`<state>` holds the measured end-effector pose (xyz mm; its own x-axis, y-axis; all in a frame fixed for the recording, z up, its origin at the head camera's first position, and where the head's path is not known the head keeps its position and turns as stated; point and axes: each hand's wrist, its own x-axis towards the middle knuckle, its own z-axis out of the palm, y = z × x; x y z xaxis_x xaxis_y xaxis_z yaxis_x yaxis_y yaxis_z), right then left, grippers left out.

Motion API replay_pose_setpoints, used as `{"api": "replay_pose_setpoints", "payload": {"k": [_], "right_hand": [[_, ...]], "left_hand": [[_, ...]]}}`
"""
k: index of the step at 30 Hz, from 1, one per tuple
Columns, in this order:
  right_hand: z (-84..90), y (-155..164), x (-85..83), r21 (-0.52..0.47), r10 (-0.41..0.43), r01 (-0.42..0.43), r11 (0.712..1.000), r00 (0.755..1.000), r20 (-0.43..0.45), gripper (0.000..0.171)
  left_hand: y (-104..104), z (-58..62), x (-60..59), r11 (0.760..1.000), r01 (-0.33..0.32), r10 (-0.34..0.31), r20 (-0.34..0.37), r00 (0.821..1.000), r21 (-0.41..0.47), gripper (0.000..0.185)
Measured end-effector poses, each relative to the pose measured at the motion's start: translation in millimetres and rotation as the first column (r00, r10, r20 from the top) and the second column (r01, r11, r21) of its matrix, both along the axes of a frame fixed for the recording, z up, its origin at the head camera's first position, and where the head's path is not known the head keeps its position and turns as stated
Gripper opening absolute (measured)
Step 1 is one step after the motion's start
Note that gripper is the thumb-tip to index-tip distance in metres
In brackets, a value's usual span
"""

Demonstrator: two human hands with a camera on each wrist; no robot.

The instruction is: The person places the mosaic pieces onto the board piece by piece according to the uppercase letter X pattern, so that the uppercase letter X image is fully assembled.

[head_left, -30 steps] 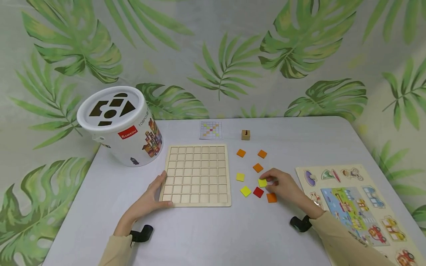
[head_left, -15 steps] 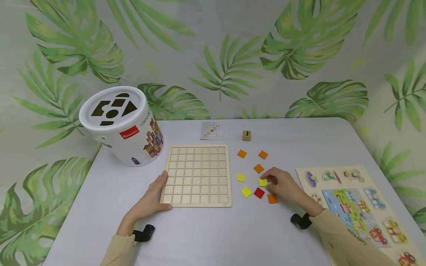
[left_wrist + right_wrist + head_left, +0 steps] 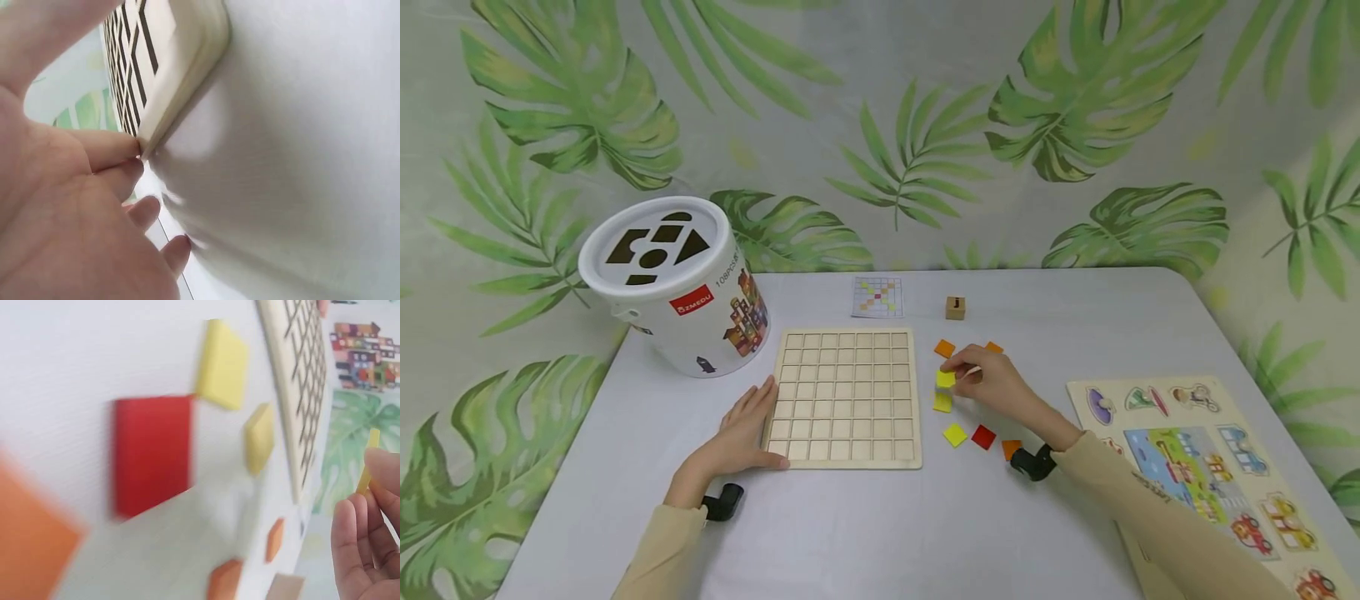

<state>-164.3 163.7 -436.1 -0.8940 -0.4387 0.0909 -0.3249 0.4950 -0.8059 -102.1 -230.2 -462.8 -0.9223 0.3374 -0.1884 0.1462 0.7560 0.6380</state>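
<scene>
**Yellow tile pinched beside the grid board**

The right hand [image 3: 992,385] is pinching a yellow tile [image 3: 945,378] between thumb and fingertips, holding it just right of the wooden grid board [image 3: 846,396] — about level with the board's middle rows. In the right wrist view the same tile [image 3: 369,461] is showing edge-on at the fingertips [image 3: 350,519], lifted off the tabletop [image 3: 880,525].

The left hand [image 3: 737,437] is resting against the board's near left corner, fingers straight along the left edge and thumb lying along the near edge; the left wrist view is showing the fingertips [image 3: 125,147] touching the board's rim [image 3: 187,69].

Loose tiles are lying on the tabletop right of the board: a second yellow one [image 3: 942,402] just below the held tile, a third yellow one [image 3: 955,434] nearer, a red tile [image 3: 983,437] beside it, and an orange tile [image 3: 1011,448] by the right wrist. Two more orange tiles — one [image 3: 944,348] clear, one [image 3: 994,347] partly behind the hand — are lying farther back.

At the far left a white bucket [image 3: 673,283] is standing. A pattern card [image 3: 877,297] and a small wooden cube [image 3: 955,307] are lying beyond the board, and a picture puzzle [image 3: 1202,467] is sitting at the near right.
</scene>
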Motion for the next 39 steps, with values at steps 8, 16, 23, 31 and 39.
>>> {"api": "replay_pose_setpoints", "payload": {"k": [8, 16, 23, 31, 39], "right_hand": [[3.5, -61.3, -30.0, -0.065, 0.048, -0.046, 0.997, 0.998, 0.027, 0.025], [-2.4, -131.4, -56.6, -0.07, 0.115, -0.11, 0.992, 0.99, 0.081, 0.023], [-14.4, -175.0, -69.9, -0.002, 0.147, -0.147, 0.989, 0.986, 0.082, 0.023], [-20.0, -201.1, -74.4, 0.141, 0.136, -0.14, 0.98, 0.99, 0.044, 0.022], [-17.8, -209.9, -73.0, 0.219, 0.111, -0.121, 0.968, 0.992, 0.057, 0.024]], "left_hand": [[-2.4, -2.3, 0.9, 1.0, 0.006, -0.006, 0.017, 1.0, -0.006, 0.124], [-2.9, -5.2, 2.0, 1.0, -0.008, 0.008, 0.016, 1.0, -0.002, 0.124], [-3.7, -9.1, 1.6, 1.0, -0.021, 0.021, 0.023, 1.0, 0.0, 0.123], [-4.6, -10.0, 2.5, 0.999, -0.03, 0.029, 0.026, 0.999, 0.028, 0.122], [-5.7, -12.0, 2.2, 0.999, -0.03, 0.029, 0.028, 0.999, 0.04, 0.122]]}}
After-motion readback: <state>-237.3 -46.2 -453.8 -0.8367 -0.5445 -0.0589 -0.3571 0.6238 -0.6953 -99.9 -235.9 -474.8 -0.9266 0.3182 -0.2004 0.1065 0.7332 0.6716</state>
